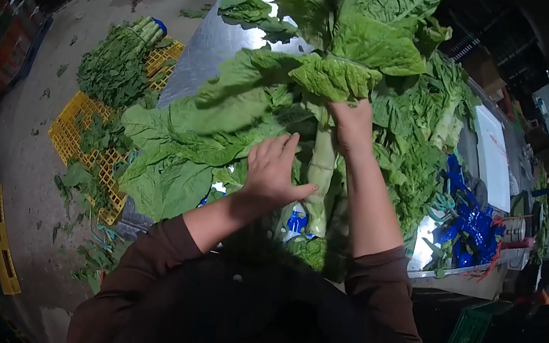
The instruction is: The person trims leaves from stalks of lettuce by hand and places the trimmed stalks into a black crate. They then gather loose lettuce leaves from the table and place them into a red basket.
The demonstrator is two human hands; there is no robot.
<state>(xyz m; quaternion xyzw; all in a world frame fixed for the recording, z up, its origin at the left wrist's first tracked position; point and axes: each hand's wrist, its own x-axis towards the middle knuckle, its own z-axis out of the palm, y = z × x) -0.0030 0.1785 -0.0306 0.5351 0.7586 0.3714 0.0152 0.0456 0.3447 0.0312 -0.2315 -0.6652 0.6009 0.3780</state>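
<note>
A stem lettuce (322, 161) stands nearly upright in front of me, its pale thick stalk pointing down and its broad leaves spreading at the top. My right hand (354, 128) is wrapped round the upper stalk, just under the leaves, which hide part of its fingers. Fingers apart, my left hand (275, 175) lies over loose large leaves (175, 146), with its thumb against or very near the lower stalk. More stem lettuces (450, 112) are heaped to the right of my right hand.
Everything lies on a shiny metal table (201, 47). On its right are a white tray (493, 154) and blue strapping or plastic (472, 226). To the left, a bundle of greens (117, 63) rests on yellow crates (71, 130) on the floor. A green crate (466, 335) stands at lower right.
</note>
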